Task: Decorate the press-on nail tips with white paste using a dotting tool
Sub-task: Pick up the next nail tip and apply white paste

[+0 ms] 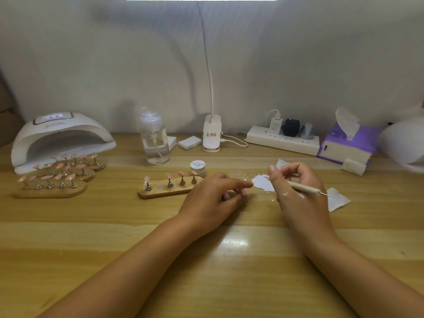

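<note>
My right hand (296, 191) grips a cream dotting tool (305, 187) that lies across it, metal tip pointing right. A smear of white paste (261, 182) lies on the table just left of that hand. My left hand (215, 198) rests on the table with fingers curled; a nail tip or its stand may be pinched under them, but I cannot tell. To its left stands a wooden holder (169, 191) carrying several pink nail tips (181, 173) and one bare magnet spot. A small white paste jar (198, 167) sits behind the holder.
At far left sit a white nail lamp (62, 138) and three more wooden holders (52, 180) with pink tips. A clear pump bottle (154, 138), clip lamp base (212, 134), power strip (282, 140), purple tissue pack (348, 145) and paper scraps (337, 199) line the back and right.
</note>
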{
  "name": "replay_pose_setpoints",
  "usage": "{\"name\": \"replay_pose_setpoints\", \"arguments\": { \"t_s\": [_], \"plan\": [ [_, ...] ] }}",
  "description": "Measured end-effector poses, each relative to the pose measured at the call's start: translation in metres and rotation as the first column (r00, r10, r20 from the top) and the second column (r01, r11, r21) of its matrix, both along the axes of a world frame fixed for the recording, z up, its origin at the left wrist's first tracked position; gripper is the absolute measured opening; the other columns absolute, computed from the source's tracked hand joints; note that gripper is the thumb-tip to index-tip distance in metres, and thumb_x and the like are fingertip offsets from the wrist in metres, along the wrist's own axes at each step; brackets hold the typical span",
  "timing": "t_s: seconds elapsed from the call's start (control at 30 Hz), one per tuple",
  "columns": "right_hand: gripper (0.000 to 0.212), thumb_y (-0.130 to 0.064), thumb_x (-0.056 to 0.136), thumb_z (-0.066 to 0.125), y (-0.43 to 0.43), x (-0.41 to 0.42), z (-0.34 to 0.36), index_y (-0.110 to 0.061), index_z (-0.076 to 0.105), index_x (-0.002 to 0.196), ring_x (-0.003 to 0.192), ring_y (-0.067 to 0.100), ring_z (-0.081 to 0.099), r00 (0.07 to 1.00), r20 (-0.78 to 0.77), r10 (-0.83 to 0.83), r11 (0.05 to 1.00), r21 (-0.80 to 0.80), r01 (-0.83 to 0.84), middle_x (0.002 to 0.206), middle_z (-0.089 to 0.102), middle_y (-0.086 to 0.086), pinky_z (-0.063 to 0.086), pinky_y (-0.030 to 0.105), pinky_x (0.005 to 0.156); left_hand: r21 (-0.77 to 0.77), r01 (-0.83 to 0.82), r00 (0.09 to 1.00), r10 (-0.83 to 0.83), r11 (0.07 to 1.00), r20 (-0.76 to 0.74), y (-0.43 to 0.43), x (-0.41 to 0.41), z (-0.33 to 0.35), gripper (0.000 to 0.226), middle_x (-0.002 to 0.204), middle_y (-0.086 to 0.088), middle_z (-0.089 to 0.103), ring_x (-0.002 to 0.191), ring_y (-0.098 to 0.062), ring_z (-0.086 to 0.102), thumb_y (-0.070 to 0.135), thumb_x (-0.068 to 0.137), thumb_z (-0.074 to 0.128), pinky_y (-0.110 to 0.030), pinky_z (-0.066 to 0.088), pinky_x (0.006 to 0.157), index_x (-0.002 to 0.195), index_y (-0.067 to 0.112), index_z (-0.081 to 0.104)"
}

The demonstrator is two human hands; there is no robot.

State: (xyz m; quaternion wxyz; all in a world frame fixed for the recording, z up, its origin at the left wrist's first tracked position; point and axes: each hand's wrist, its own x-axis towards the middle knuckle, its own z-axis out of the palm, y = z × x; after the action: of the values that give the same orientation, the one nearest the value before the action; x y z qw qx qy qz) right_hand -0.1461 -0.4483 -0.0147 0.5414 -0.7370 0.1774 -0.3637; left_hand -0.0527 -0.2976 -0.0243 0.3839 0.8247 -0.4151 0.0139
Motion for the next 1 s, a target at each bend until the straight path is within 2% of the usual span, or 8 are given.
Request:
{"name": "replay_pose_setpoints", "arguments": {
  "t_s": [0.07,0.2,0.3,0.43,0.53,0.7,0.87,1.0],
  "plan": [
    [0.023,-0.036,0.095,0.064,-0.006,-0.001,0.002,-0.017,0.062,0.084,0.064,0.005,0.061,1.0,-0.009,-0.028,0.994,-0.102,0.027,0.068,0.067,-0.004,0.047,0.022,0.063,-0.019,-0.014,1.0,0.014,1.0,-0.002,0.0,0.001,0.0,0.034,0.099,0.015,0.064,0.07,-0.005,0.055,0.022,0.092,0.064,-0.03,0.051,0.077,0.121,0.039,0.068],
    [0.016,-0.029,0.096,0.055,-0.013,0.003,-0.001,-0.016,0.062,0.09,0.068,0.002,0.063,0.99,-0.141,0.003,1.0,0.026,0.001,0.065,0.073,-0.009,0.042,0.028,0.064,-0.06,-0.043,0.999,0.041,0.997,-0.029,0.0,0.002,-0.002,0.032,0.089,0.019,0.068,0.065,-0.003,0.057,0.017,0.087,0.071,-0.02,0.047,0.07,0.115,0.033,0.07],
    [0.012,-0.027,0.094,0.058,-0.015,0.003,-0.005,-0.015,0.056,0.093,0.066,-0.009,0.063,0.983,-0.181,0.011,1.0,0.005,-0.01,0.066,0.074,-0.011,0.04,0.023,0.063,-0.103,-0.102,0.992,0.093,0.989,-0.088,-0.001,0.002,-0.001,0.017,0.085,0.025,0.069,0.066,0.001,0.06,0.024,0.083,0.075,-0.014,0.045,0.065,0.094,0.034,0.067],
    [0.016,-0.028,0.095,0.059,-0.014,0.003,-0.007,-0.013,0.056,0.091,0.064,-0.01,0.064,0.982,-0.186,0.017,0.999,-0.039,-0.025,0.067,0.074,-0.01,0.044,0.026,0.066,-0.094,-0.085,0.994,0.078,0.992,-0.075,-0.001,0.003,0.001,0.018,0.087,0.024,0.071,0.06,0.001,0.056,0.024,0.083,0.075,-0.022,0.047,0.064,0.076,0.039,0.068],
    [0.016,-0.032,0.1,0.055,-0.014,0.004,-0.006,-0.016,0.055,0.096,0.047,-0.004,0.055,0.994,-0.108,-0.018,1.0,0.018,0.021,0.07,0.075,-0.011,0.041,0.017,0.051,-0.118,-0.073,0.994,0.063,0.99,-0.093,-0.001,0.003,0.002,0.013,0.09,0.023,0.073,0.058,0.0,0.052,0.025,0.084,0.075,-0.023,0.046,0.064,0.081,0.038,0.074],
    [0.015,-0.037,0.101,0.055,-0.008,-0.002,0.003,-0.023,0.058,0.099,0.051,0.006,0.062,1.0,0.006,0.01,1.0,0.005,-0.01,0.083,0.075,-0.012,0.048,0.025,0.048,-0.087,-0.075,0.995,0.069,0.993,-0.071,-0.001,0.002,0.001,0.011,0.096,0.015,0.067,0.061,-0.004,0.048,0.029,0.087,0.074,-0.022,0.043,0.066,0.096,0.033,0.078],
    [0.025,-0.031,0.094,0.067,0.007,0.0,0.003,-0.01,0.057,0.087,0.042,0.005,0.047,0.985,0.031,0.171,0.958,0.227,-0.173,0.053,0.06,-0.002,0.037,0.016,0.038,-0.023,-0.079,0.996,0.078,0.997,-0.033,-0.002,0.001,0.002,0.012,0.091,0.013,0.06,0.062,-0.001,0.046,0.037,0.085,0.074,-0.025,0.042,0.067,0.096,0.037,0.077],
    [0.022,-0.031,0.096,0.064,0.013,0.004,0.0,-0.012,0.054,0.093,0.045,0.009,0.054,0.973,-0.003,0.231,0.933,0.284,-0.221,0.061,0.07,0.003,0.041,0.017,0.041,0.0,-0.064,0.998,0.064,0.998,-0.005,-0.002,0.001,0.002,0.01,0.081,0.013,0.055,0.066,-0.003,0.049,0.032,0.085,0.074,-0.029,0.045,0.069,0.095,0.035,0.077]
  ]
}}
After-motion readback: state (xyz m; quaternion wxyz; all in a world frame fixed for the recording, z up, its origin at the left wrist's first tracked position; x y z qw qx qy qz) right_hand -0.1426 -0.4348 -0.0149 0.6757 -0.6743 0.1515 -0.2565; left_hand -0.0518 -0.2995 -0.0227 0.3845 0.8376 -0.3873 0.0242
